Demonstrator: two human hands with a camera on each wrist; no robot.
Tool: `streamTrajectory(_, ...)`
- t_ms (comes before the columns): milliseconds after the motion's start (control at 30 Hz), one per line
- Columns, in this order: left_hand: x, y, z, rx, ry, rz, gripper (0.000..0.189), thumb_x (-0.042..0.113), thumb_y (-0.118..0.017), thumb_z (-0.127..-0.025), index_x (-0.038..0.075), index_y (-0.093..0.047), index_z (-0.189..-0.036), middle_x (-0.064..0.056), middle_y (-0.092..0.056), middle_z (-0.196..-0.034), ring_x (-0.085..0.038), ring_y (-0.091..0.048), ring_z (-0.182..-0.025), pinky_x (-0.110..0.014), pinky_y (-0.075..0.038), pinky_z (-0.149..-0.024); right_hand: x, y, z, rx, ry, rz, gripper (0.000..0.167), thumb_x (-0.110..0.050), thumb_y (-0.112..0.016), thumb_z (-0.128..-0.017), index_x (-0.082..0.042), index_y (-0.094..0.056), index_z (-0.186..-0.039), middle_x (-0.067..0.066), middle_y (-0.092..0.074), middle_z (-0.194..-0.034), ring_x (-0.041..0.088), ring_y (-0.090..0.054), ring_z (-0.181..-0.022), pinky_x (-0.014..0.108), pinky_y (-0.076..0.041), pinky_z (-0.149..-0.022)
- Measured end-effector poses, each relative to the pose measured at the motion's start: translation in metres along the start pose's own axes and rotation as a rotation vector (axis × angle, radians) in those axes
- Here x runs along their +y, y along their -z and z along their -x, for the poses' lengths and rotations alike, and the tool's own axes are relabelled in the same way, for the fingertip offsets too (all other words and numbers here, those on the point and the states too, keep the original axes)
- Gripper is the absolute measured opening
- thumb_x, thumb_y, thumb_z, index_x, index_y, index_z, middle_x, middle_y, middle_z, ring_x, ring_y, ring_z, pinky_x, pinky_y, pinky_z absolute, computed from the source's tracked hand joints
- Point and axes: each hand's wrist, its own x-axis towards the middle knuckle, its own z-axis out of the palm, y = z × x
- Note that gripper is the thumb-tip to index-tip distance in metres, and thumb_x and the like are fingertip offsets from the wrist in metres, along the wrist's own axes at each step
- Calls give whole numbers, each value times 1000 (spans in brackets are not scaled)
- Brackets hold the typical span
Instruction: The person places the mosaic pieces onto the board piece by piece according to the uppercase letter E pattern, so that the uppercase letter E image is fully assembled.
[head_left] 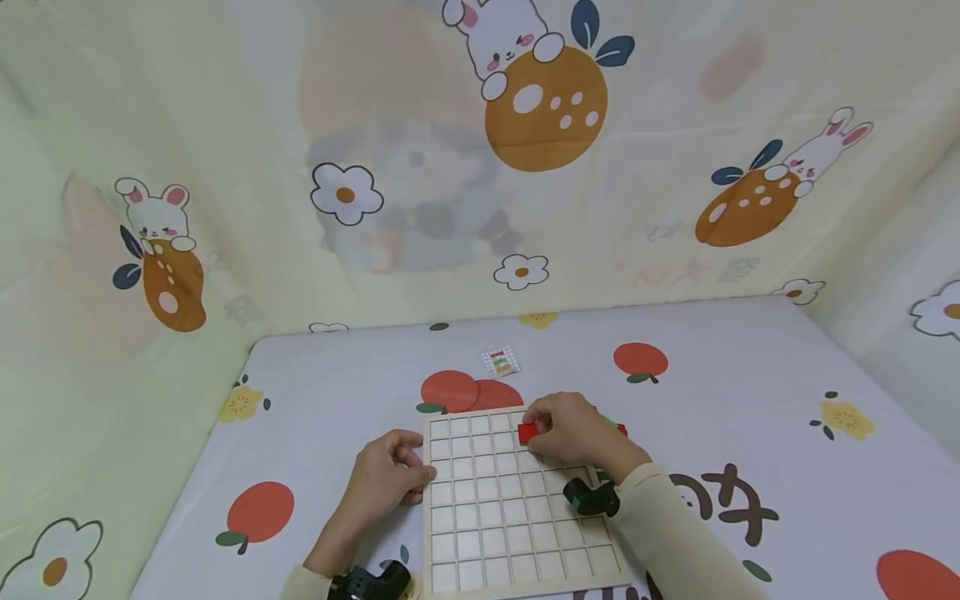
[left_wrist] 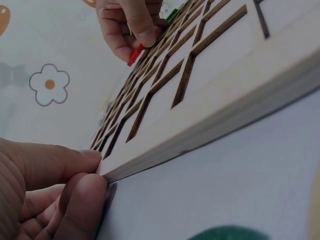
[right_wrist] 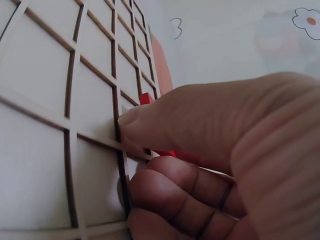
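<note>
A square wooden grid board (head_left: 487,492) with pale cells lies flat on the table. At its left edge my left hand (head_left: 386,475) pinches the frame between thumb and curled fingers, seen closely in the left wrist view beside the board's rim (left_wrist: 210,125). Over the far right cells, my right hand (head_left: 573,429) holds a small red block (head_left: 527,433) with thumb and fingers. Part of that red block (right_wrist: 146,98) shows past the thumb in the right wrist view; the rest is hidden by the fingers.
Just past the right hand, a green piece (head_left: 611,422) and another red piece (head_left: 622,429) show partly. A small card with a coloured grid pattern (head_left: 501,361) lies behind the board. A printed cloth (head_left: 337,383) covers the table, and patterned curtains (head_left: 420,283) enclose it.
</note>
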Motion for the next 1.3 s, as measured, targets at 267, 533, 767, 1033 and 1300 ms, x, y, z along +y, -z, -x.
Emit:
streamTrajectory(267,-2,1,-1,-2,-1,3,48,-1,-84,-82,-3,-64,-126,-9,-62,-85,-14,-66,-57,-26,-58,-51,-2,-6,-1,0,-21,7,17,-7,-79,-85,-14,-74,-100,-1,-56,-72,15,-54,-76,29,-45,-65)
streamTrajectory(533,-3,1,-2,-9,-3,14,48,0,-84,-82,-3,-64,-125,-9,-62,-84,-14,-66,-56,-26,-58,-50,-2,-8,1,27,-33,-36,17,-8,-81,-84,-14,-75,-99,-1,-57,-75,16,-54,-77,30,-45,-65)
streamTrajectory(767,-3,1,-3,-11,-4,8,47,1,-84,-83,-3,-64,-125,-9,-62,-84,-13,-65,-56,-25,-57,-50,-1,-9,3,23,-34,-76,19,-8,-81,-85,-11,-75,-102,0,-57,-79,17,-53,-78,30,-46,-64)
streamTrajectory(1033,-3,1,-2,-4,3,3,47,0,-84,-83,-2,-64,-125,-9,-62,-84,-14,-64,-56,-25,-56,-51,1,-12,2,29,-20,-67,18,-9,-82,-85,-12,-75,-101,0,-56,-79,17,-53,-78,29,-45,-62)
streamTrajectory(1300,-1,2,-1,-15,1,26,45,-1,-83,-83,-3,-64,-124,-9,-62,-82,-14,-66,-56,-25,-57,-51,2,-12,1,25,-4,-81,16,-8,-82,-85,-10,-76,-100,1,-55,-77,17,-52,-78,31,-45,-64)
